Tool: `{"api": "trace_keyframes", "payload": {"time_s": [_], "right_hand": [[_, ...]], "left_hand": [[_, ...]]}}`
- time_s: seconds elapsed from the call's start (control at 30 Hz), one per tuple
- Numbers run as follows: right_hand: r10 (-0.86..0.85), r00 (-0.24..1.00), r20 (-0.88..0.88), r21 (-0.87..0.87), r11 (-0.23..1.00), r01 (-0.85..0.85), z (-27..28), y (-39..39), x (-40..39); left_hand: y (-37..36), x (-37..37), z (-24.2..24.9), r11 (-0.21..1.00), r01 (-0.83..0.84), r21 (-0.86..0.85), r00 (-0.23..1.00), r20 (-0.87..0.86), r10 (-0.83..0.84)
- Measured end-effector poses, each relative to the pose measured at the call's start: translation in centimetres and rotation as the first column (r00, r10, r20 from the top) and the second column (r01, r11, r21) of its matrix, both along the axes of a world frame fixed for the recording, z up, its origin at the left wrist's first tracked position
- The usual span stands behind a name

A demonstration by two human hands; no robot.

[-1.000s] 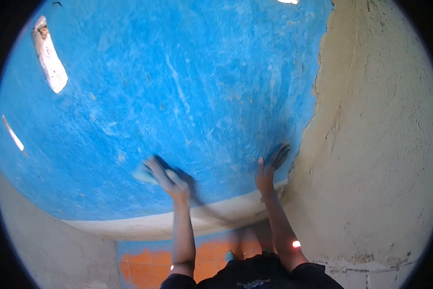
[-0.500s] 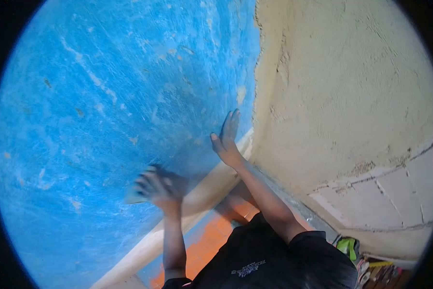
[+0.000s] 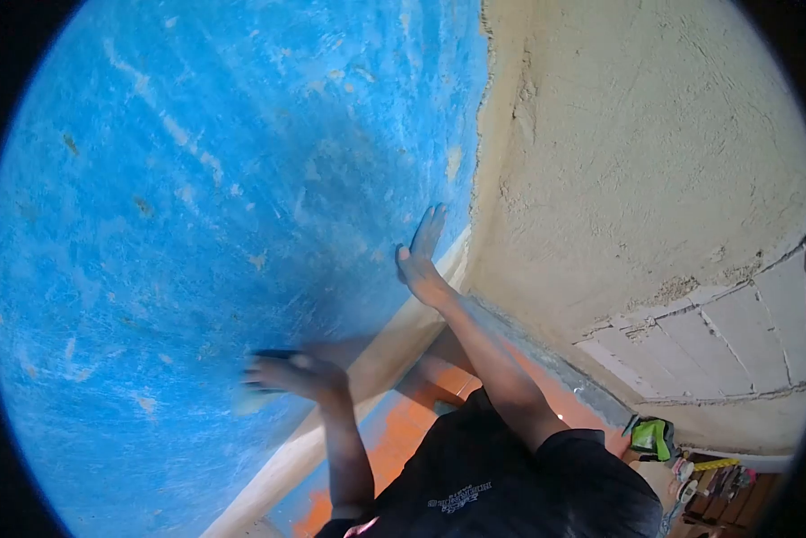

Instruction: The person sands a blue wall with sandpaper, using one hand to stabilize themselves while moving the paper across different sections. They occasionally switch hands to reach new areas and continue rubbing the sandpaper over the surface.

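Note:
My left hand [image 3: 306, 377] is pressed to the blue wall [image 3: 196, 296], low down, with its fingers pointing left. Under those fingers is a flat pale piece like sandpaper [image 3: 248, 400], smeared by motion and mostly covered by the hand. Fine scratches and whitish scuffs mark the paint around it. Higher up and to the right, my right hand [image 3: 423, 266] lies flat against the same wall near the corner, fingers stretched out and thumb apart, holding nothing.
A bare plastered wall [image 3: 645, 179] meets the blue one at a rough-edged corner. A pale ledge [image 3: 380, 359] runs along the blue wall's foot, above an orange floor [image 3: 398, 437]. At lower right lie a green-and-black item [image 3: 652, 438] and assorted things.
My left hand has slid down along the blue wall with the flat piece beneath it. My right hand keeps its place, and the view has shifted slightly.

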State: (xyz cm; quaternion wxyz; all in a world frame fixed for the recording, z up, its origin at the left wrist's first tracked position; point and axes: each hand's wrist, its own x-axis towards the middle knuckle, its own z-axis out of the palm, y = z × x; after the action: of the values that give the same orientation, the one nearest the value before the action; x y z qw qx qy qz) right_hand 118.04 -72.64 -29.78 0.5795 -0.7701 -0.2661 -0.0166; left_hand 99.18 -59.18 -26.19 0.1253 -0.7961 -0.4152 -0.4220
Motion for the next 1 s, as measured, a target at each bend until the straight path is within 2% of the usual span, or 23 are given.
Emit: {"api": "trace_keyframes", "payload": {"time_s": [0.03,0.1,0.2,0.23,0.27,0.3,0.33,0.37,0.43,0.47,0.5,0.53,0.6,0.63,0.7,0.77,0.8,0.83,0.93,0.97,1.0], "right_hand": [[-0.009,1.0,-0.015,-0.004,1.0,0.008,-0.1,0.0,-0.1],[-0.004,1.0,-0.028,-0.012,1.0,0.003,-0.5,0.2,-0.3],[0.028,0.999,-0.023,-0.035,0.999,-0.029,-0.9,0.1,0.0],[0.041,0.999,-0.021,-0.043,0.998,-0.042,-1.1,0.1,0.1],[0.049,0.999,-0.022,-0.046,0.998,-0.05,-1.1,0.0,0.1],[0.059,0.998,-0.018,-0.05,0.997,-0.06,-1.2,0.0,0.2],[0.068,0.998,-0.009,-0.054,0.996,-0.068,-1.5,-0.1,0.3],[0.075,0.997,-0.002,-0.057,0.996,-0.075,-1.7,-0.1,0.3],[0.082,0.996,0.037,-0.059,0.995,-0.08,-2.0,-0.1,0.7],[0.079,0.995,0.063,-0.054,0.996,-0.076,-2.2,0.0,0.8],[0.07,0.993,0.096,-0.049,0.997,-0.065,-2.4,0.1,0.9],[0.062,0.99,0.13,-0.039,0.998,-0.057,-2.5,0.2,1.1],[0.059,0.983,0.174,-0.009,0.998,-0.059,-2.8,0.1,1.2],[0.064,0.975,0.212,-0.007,0.998,-0.065,-3.0,0.0,1.2],[0.072,0.955,0.287,0.005,0.997,-0.076,-3.5,0.0,1.5],[0.076,0.923,0.377,-0.006,0.997,-0.079,-4.2,0.0,2.1],[0.073,0.905,0.42,-0.01,0.997,-0.075,-4.5,0.0,2.3],[0.075,0.9,0.428,-0.002,0.997,-0.082,-4.5,-0.1,2.4],[0.095,0.887,0.452,-0.004,0.995,-0.104,-4.8,-0.1,2.9],[0.114,0.885,0.452,-0.022,0.993,-0.117,-5.2,-0.1,3.0],[0.134,0.884,0.448,-0.038,0.991,-0.131,-5.7,-0.1,2.9]], "left_hand": [[-0.4,0.2,5.5,0.951,0.203,0.233,0.918,0.292,-0.268],[-1.1,1.0,10.5,0.914,0.406,0.016,0.658,0.689,-0.304],[-2.0,2.0,7.0,0.966,0.226,0.128,0.829,0.496,-0.26],[-1.9,1.9,2.5,0.977,0.159,0.144,0.895,0.396,-0.204],[-1.0,1.2,-5.3,0.993,0.045,0.108,0.972,0.224,-0.068],[0.4,0.2,-12.4,0.995,-0.074,0.069,0.997,0.039,0.071],[1.4,-0.8,-17.2,0.993,-0.122,0.005,0.99,-0.069,0.122],[0.0,-1.3,-18.8,0.995,-0.019,-0.096,0.999,0.044,0.023],[-2.3,-0.4,-17.7,0.944,0.221,-0.244,0.94,0.31,-0.14],[-1.6,0.0,-16.7,0.975,0.155,-0.16,0.912,0.402,-0.08],[-1.0,1.2,-10.3,0.994,0.079,-0.077,0.87,0.492,-0.031],[-1.1,1.7,-3.1,0.987,0.156,0.042,0.807,0.571,-0.152],[-0.4,1.2,2.6,0.97,0.238,0.046,0.684,0.701,-0.201],[0.5,0.6,3.1,0.962,0.265,-0.071,0.637,0.762,-0.119],[0.2,0.4,2.3,0.971,0.215,-0.107,0.652,0.756,-0.061],[-1.0,2.0,-3.5,0.995,0.076,0.072,0.772,0.627,-0.104],[-1.9,2.3,-9.0,0.998,0.057,-0.033,0.838,0.545,-0.03],[-2.8,2.6,-14.5,0.958,0.016,-0.287,0.832,0.535,0.146],[-6.2,4.3,-9.3,0.958,0.212,-0.194,0.722,0.692,-0.019],[-3.2,3.7,-11.0,0.983,0.002,-0.182,0.737,0.665,0.121],[-2.3,3.5,-7.0,0.994,0.04,-0.097,0.685,0.727,0.043]]}}
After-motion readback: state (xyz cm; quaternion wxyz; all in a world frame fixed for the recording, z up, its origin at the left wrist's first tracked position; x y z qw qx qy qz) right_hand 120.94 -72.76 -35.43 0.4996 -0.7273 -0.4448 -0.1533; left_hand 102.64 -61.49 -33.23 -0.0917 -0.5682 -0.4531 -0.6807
